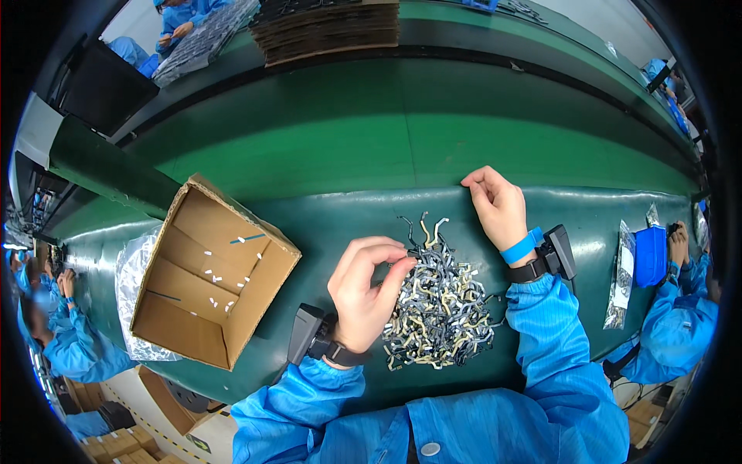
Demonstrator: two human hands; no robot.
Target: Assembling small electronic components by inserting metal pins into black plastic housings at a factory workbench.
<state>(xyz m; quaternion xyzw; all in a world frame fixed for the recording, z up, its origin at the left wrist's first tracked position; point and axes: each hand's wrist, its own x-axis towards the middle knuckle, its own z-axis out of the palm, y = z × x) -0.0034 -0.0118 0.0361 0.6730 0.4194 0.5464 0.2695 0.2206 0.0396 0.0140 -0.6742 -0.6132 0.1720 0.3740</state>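
A heap of short, bent cable-like pieces [440,317], dark grey and cream with pale ends, lies on the green-covered table in front of me. My left hand [367,290] is at the heap's far left side, thumb and forefinger pinched together at a few of its pieces; what sits between the fingertips is too small to make out. Beyond the heap on the right, my right hand [498,205] is over the table's far edge. Its fingers are curled together, and anything they hold is hidden.
An open cardboard box [189,329] at the left holds small white bits and thin blue strips. Clear plastic [131,325] lies under it. To the right are filled plastic bags [620,282] and a blue bin [651,255]. A green conveyor belt [325,127] runs beyond; co-workers sit either side.
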